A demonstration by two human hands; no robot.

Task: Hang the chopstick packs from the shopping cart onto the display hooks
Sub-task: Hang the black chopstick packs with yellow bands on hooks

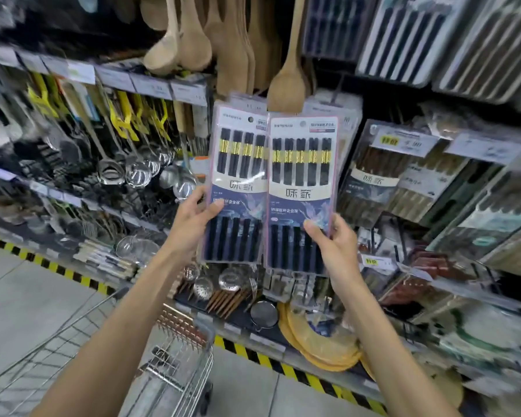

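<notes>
The left hand (193, 227) pinches one chopstick pack (238, 164) by its left edge, thumb on the front. The right hand (336, 248) holds a second pack (301, 176) the same way. Both packs stand upright above the fingers with their edges overlapping, and the shopping cart (175, 365) is below.

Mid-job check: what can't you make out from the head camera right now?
Display hook: head view, hidden behind the left pack and right pack.
Cart contents: head view, cut off by the bottom edge and covered by the left arm.
Shelf price tags: head view, blurred, unreadable.
Fingers of left hand and right hand: head view, behind the packs.
</notes>
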